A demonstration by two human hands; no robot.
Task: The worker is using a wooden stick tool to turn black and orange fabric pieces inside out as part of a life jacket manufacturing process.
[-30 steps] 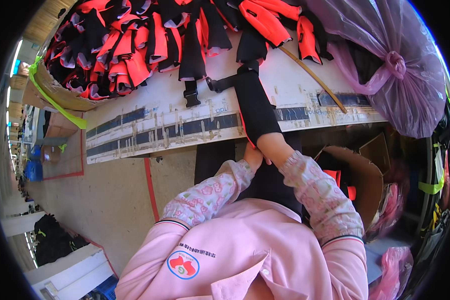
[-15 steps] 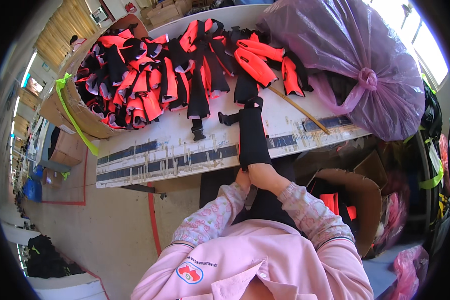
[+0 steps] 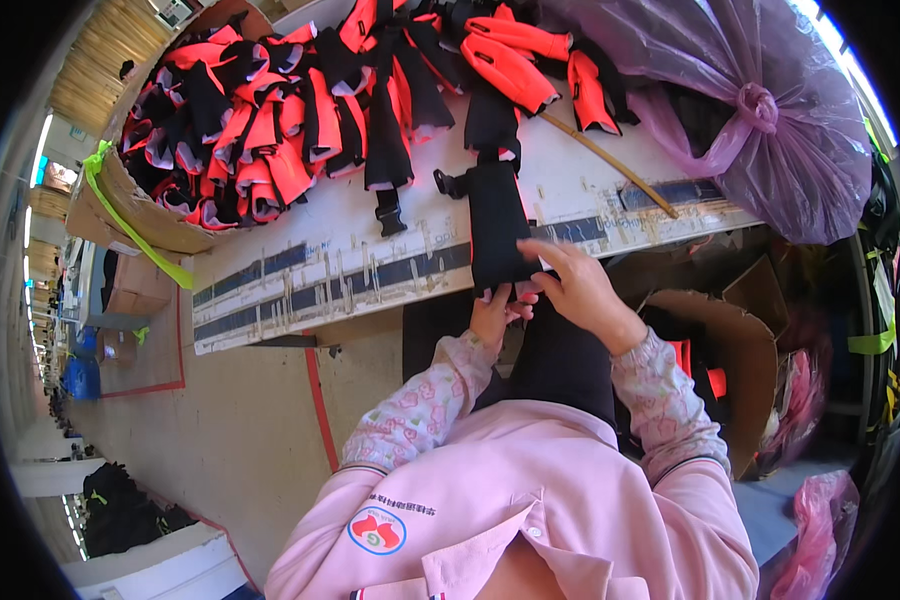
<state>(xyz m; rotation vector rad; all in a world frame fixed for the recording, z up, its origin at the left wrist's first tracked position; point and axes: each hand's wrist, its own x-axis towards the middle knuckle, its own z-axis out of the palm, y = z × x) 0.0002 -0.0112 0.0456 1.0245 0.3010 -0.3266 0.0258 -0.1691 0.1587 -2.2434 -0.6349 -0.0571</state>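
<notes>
A black fabric sleeve (image 3: 500, 232) with an orange edge hangs over the front edge of the table, its near end toward me. My left hand (image 3: 490, 318) is closed on that near end, fingers curled at its lower edge. Beside the sleeve's lower right corner is my right hand (image 3: 588, 292), index finger and thumb apart; the fingertip is slightly blurred, and I cannot tell if it touches the fabric. At the sleeve's far end a black buckle (image 3: 451, 184) sticks out to the left. Another black buckle (image 3: 389, 214) hangs from a neighbouring black piece.
Orange and black sleeves (image 3: 260, 150) fill a cardboard box (image 3: 120, 205) and spread over the white table (image 3: 440, 215). A wooden stick (image 3: 620, 170) lies right, near a knotted purple plastic bag (image 3: 800, 130). Below the table, right, stands an open carton (image 3: 745, 360) with orange pieces.
My right hand has come away from the left and moved up and right, its fingers now spread. The left hand stays at the sleeve's near end. The whole view has shifted slightly.
</notes>
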